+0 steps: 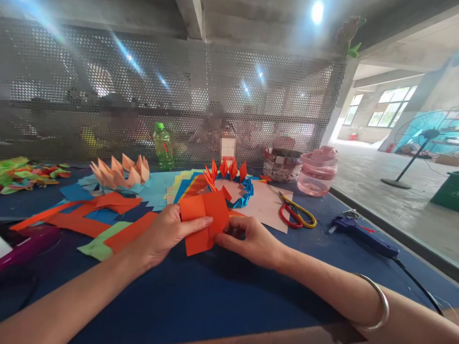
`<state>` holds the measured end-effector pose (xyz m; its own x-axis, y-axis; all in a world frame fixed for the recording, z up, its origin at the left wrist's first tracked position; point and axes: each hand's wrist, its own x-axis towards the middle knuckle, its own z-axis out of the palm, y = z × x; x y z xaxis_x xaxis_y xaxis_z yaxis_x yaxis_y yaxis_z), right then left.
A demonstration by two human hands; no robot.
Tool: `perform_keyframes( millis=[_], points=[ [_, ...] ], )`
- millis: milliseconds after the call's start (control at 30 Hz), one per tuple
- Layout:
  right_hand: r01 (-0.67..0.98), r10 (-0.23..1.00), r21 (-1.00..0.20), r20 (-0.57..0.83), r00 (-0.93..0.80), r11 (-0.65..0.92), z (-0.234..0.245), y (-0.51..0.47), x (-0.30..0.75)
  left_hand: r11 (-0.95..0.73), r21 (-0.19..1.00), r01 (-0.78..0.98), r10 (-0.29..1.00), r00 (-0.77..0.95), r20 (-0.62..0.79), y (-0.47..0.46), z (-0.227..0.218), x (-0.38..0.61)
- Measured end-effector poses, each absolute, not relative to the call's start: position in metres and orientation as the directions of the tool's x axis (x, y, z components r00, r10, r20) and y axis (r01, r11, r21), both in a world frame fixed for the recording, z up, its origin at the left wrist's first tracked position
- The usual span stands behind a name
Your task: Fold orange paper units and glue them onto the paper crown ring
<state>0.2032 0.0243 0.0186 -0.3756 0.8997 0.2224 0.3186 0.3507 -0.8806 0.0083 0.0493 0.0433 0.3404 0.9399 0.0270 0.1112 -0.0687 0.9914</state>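
Note:
Both my hands hold a folded orange paper square (204, 222) just above the blue table (210, 297). My left hand (167, 235) pinches its left side, thumb lying across the front. My right hand (249, 239) grips the lower right edge with curled fingers; a silver bangle (379, 305) sits on that forearm. Behind the paper stands a ring of blue and orange folded pieces (231, 184) on a stack of coloured sheets (184, 186).
Red-and-yellow scissors (296, 214) and a blue glue gun (363, 236) with its cord lie at right. A pink jar (318, 171), a woven basket (282, 165), a green bottle (163, 146), peach folded crowns (120, 172) and orange paper strips (85, 214) surround. A perforated metal screen (172, 94) stands behind.

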Motion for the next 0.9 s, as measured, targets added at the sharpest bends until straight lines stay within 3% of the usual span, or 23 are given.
perform_keyframes(
  millis=[167, 367, 500, 700, 900],
  points=[
    [0.287, 0.894, -0.898, 0.204, -0.398, 0.333, 0.015, 0.027, 0.203, -0.088, 0.991, 0.104, 0.93, 0.365, 0.044, 0.047, 0.045, 0.012],
    [0.259, 0.96, -0.933, 0.201, -0.197, 0.249, 0.015, 0.033, 0.207, -0.201, 0.979, -0.026, 0.912, 0.359, 0.197, 0.046, 0.055, 0.01],
    [0.18, 0.981, -0.969, 0.147, -0.129, 0.169, 0.018, 0.032, 0.207, -0.221, 0.974, 0.038, 0.928, 0.315, 0.198, 0.052, 0.05, 0.008],
    [0.128, 0.985, -0.982, 0.12, -0.12, 0.136, 0.021, 0.031, 0.205, -0.533, 0.822, 0.201, 0.81, 0.403, 0.427, 0.053, 0.04, 0.01],
    [0.19, 0.986, -0.971, 0.123, -0.116, 0.144, 0.021, 0.03, 0.206, -0.584, 0.731, 0.354, 0.777, 0.504, 0.377, 0.055, 0.042, 0.004]
  ],
)
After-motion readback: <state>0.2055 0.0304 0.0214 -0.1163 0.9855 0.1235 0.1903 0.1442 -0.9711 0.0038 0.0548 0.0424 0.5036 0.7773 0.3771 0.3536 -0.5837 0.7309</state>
